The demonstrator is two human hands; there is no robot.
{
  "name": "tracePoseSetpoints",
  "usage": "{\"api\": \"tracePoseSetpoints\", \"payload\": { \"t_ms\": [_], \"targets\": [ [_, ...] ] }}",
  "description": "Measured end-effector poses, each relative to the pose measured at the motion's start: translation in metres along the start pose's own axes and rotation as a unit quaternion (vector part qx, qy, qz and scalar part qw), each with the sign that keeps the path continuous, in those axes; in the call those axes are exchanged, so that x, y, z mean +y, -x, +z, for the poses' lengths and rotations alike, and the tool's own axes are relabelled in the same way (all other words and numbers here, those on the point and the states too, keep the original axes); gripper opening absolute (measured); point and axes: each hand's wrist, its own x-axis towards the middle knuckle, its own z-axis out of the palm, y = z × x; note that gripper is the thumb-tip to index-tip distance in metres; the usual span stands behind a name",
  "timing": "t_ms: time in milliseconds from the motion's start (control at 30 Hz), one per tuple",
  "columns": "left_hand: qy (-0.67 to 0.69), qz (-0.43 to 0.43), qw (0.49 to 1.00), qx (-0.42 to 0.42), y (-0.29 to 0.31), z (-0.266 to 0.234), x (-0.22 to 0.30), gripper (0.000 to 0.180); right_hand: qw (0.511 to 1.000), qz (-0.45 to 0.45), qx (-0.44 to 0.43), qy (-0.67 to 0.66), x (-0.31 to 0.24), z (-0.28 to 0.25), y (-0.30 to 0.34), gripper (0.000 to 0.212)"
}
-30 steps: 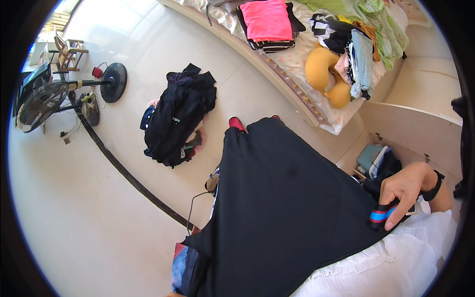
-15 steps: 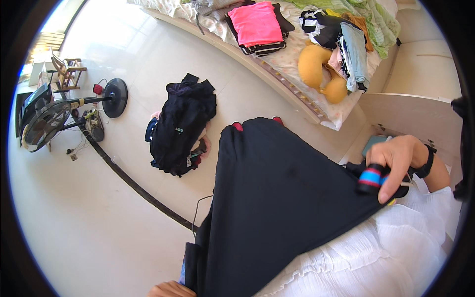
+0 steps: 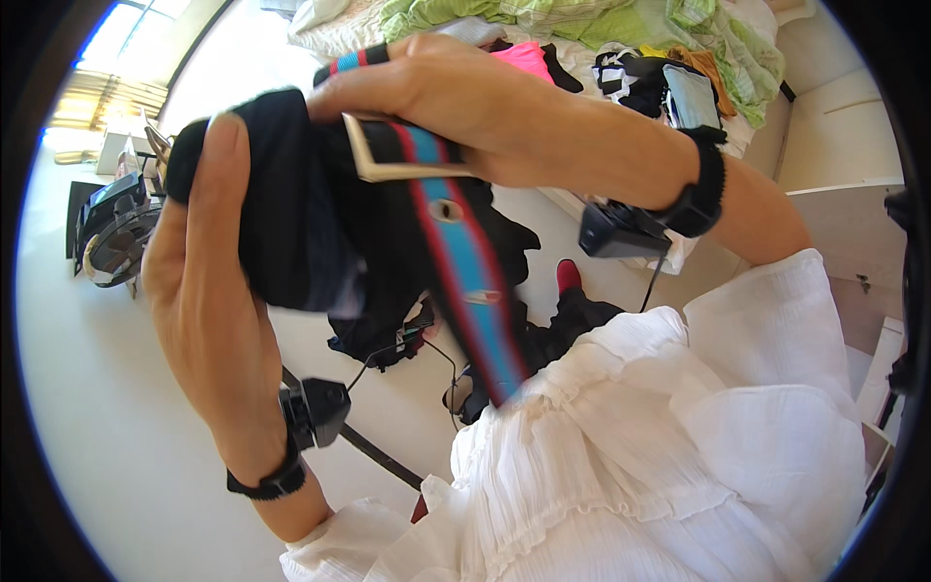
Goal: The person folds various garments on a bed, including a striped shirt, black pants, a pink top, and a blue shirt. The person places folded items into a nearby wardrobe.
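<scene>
Raised in front of me, a black garment [image 3: 281, 194] is bunched up between both hands. My left hand [image 3: 199, 213] is closed around its left side, the thumb lying over the cloth. On the other side my right hand [image 3: 436, 97] grips the garment's upper edge, its fingers mostly hidden behind the cloth. A black belt with blue and red stripes [image 3: 454, 233] and metal eyelets hangs from there, its loose end dangling toward my white top. The belt's pale rectangular buckle [image 3: 367, 150] shows just below my right hand. Some of the cloth is blurred by motion.
Below the garment, a dark clothes pile [image 3: 378, 339] lies on the floor, partly hidden. A bed with a green quilt [image 3: 543, 19] holds a pink folded garment [image 3: 527, 60] and other clothes [image 3: 679, 87]. A fan [image 3: 121, 242] stands at the left.
The black garment has been lifted off my lap and bunched up. Both hands have risen toward the upper left, and the belt now hangs loose. My view has also shifted.
</scene>
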Motion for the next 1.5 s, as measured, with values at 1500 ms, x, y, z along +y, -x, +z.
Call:
{"api": "tracePoseSetpoints", "payload": {
  "t_ms": [1500],
  "targets": [
    [-0.082, -0.594, 0.771, -0.217, 0.384, -0.003, -0.403, 0.038, 0.828, 0.442, 0.324, 0.117, 0.281, -0.236, 0.227, 0.025]
  ]
}}
